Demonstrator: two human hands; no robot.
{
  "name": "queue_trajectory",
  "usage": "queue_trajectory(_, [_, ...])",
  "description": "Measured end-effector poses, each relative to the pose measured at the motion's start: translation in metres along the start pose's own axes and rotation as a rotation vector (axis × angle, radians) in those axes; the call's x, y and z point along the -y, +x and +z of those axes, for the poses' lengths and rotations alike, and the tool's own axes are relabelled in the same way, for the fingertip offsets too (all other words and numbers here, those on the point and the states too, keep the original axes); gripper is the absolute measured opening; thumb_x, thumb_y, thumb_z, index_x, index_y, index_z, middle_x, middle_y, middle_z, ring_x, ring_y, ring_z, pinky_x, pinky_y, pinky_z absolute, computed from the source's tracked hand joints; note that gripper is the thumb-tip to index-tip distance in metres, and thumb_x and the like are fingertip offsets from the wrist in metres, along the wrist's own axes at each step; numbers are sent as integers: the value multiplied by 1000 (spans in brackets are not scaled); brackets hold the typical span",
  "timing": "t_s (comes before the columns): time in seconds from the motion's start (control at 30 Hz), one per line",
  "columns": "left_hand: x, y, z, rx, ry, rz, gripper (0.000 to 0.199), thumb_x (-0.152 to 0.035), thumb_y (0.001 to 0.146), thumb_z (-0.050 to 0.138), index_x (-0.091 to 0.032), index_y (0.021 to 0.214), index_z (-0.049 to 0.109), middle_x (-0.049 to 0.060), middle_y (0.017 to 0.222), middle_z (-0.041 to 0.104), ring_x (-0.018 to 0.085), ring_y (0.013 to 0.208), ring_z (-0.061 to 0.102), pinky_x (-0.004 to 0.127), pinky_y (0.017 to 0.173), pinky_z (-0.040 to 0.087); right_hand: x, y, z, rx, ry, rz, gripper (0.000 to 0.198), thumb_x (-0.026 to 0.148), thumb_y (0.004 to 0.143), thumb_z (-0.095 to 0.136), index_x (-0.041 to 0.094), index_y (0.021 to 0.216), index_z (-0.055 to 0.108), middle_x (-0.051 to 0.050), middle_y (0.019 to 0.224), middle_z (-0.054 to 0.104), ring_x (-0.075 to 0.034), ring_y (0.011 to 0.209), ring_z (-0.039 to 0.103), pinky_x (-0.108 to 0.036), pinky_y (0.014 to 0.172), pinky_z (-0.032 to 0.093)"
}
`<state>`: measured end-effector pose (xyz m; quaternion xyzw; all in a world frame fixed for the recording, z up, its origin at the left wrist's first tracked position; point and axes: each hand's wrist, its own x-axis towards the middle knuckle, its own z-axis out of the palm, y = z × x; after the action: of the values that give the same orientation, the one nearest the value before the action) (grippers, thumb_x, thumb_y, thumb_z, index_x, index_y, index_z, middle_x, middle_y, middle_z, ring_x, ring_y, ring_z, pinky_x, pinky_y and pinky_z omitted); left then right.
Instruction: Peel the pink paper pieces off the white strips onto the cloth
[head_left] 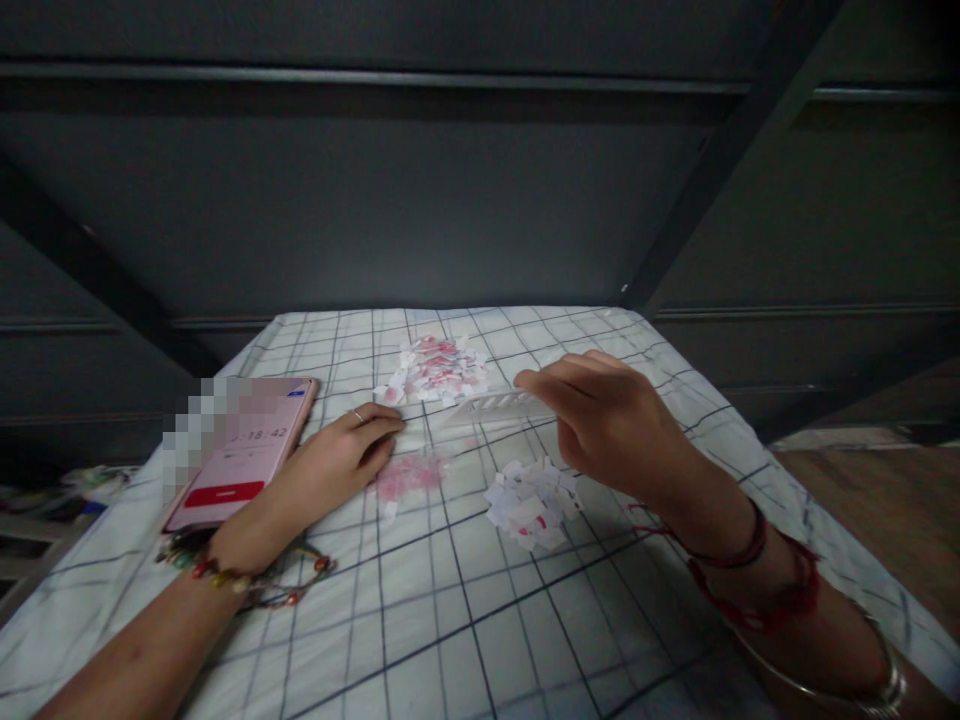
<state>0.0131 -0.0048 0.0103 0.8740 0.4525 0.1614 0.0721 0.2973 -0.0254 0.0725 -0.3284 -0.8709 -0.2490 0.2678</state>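
My right hand [611,415] is closed on one end of a pale, slatted plastic piece [499,404], which looks like a comb and is partly blurred. It is held low over the checked cloth, just in front of a pile of white and pink paper scraps [439,368]. My left hand [360,445] rests on the cloth with its fingers stretched out and the thumb a little apart, holding nothing I can see. Beside its thumb lies a small pink heap of scraps [411,480]. A mostly white heap of paper scraps [532,505] sits below my right hand.
A phone [247,450] showing a running timer lies left of my left hand, close to the forearm. The white checked cloth [420,620] covers the table. Behind its far edge stands a dark panelled wall [420,210]. A wooden-looking floor [862,510] shows at right.
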Motion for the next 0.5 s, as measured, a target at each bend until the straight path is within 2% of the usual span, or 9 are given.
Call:
queue_trajectory(0.17, [1,0,2,1,18,-6,36,-31,92,36,-13,111,60,11,114,61,21,107,58,39,101,45,-1,-1,3,85,-30,97,39,-6,65,38,13,88,63,-3,67,62,-15,59,46,-30,62,34])
queue_trajectory(0.27, [2,-1,3,-5,35,-19,37,-31,92,37,-11,112,60,12,114,61,21,107,58,39,101,44,6,0,8,111,24,37,40,-7,69,36,14,92,62,-3,72,63,-15,63,49,-29,63,34])
queue_trajectory(0.37, [3,-1,4,-5,43,-33,38,-31,92,37,-10,112,60,12,115,61,22,107,58,40,102,44,14,2,12,109,80,-57,37,-7,71,35,15,86,61,-2,73,64,-15,65,51,-29,62,33])
queue_trajectory(0.5, [3,-1,3,-12,40,-32,39,-29,92,34,-8,112,61,13,114,61,21,107,58,39,102,44,11,3,8,-3,105,-76,36,-7,70,36,15,83,61,-2,72,65,-15,66,53,-29,62,35])
